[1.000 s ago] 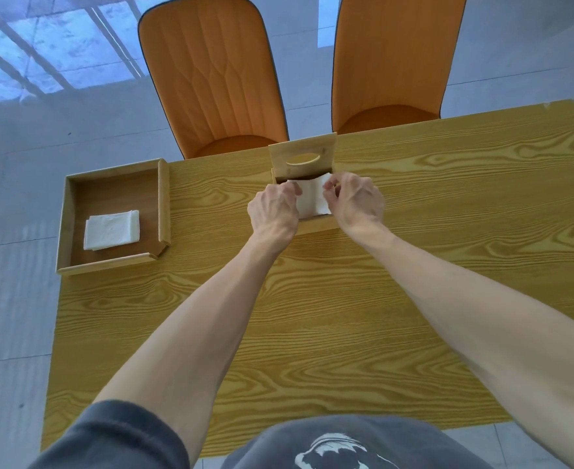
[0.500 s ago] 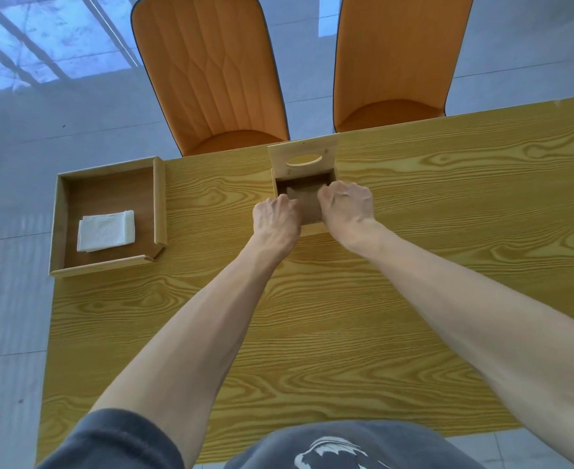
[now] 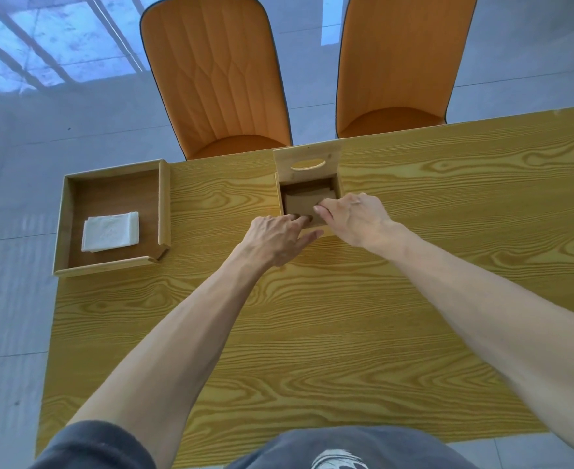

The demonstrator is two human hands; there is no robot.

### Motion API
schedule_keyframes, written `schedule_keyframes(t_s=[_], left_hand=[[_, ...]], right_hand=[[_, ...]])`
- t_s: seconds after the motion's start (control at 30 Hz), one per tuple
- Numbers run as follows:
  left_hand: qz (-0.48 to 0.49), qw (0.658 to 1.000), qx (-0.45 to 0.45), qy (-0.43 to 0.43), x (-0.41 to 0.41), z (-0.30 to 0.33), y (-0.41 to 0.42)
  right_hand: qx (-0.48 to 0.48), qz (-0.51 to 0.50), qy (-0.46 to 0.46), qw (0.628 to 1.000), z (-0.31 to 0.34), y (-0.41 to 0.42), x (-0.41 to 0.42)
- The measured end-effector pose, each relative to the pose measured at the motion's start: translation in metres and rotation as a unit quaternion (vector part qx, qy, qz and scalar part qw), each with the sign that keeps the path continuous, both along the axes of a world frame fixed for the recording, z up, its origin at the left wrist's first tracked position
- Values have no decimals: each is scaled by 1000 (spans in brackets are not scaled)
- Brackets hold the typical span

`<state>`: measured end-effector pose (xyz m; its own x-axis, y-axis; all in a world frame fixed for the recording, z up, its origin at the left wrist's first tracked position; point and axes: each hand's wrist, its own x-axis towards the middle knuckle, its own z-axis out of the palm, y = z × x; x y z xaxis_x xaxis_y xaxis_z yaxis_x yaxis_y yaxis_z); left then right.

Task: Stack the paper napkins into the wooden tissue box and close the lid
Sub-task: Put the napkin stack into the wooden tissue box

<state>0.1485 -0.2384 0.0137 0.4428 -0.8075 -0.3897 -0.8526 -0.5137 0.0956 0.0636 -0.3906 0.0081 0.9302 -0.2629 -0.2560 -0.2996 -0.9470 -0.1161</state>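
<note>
Table (image 3: pixel 312 333) of yellow wood grain fills most of the view, and two orange chairs (image 3: pixel 218 79) stand at its far edge. On the far left part of the table lies an open wooden tray (image 3: pixel 63 225), and inside it rests a folded stack of white paper napkins (image 3: pixel 110 231), flat, with the long side running left to right. Near the far middle stands the wooden tissue box (image 3: pixel 278 198); its lid (image 3: pixel 307 161), which has an oval slot, is raised upright at the far side, so the box is not closed yet. The inside looks brown and shaded, and it is not possible to tell how many napkins are already there. Both hands are at the near rim of the box. The left hand (image 3: pixel 275 236) has its fingers bent over the rim into the box and the thumb stretched outside; it seems to grip nothing. The right hand (image 3: pixel 353 216) reaches loosely curled over the near right corner, also without anything visible in it. For the next napkins, the tray lies well apart to the left of both hands, so the left hand is the nearer one, and it would need to travel sideways to the left and slightly toward the person.
</note>
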Motion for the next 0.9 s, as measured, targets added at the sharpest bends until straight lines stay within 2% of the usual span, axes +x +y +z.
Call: schedule_keyframes(t_s=[0.27,0.47,0.67,0.9], left_hand=[[62,991,-99,71,-7,2,21],[144,967,-197,71,-16,17,44],[227,958,-171,27,-26,36,72],[360,919,-161,14,-36,46,132]], right_hand=[[98,-31,-106,989,2,-2,-19],[110,-87,-154,978,9,4,-31],[148,-88,-194,966,21,25,-30],[189,-54,-182,963,38,70,-11]])
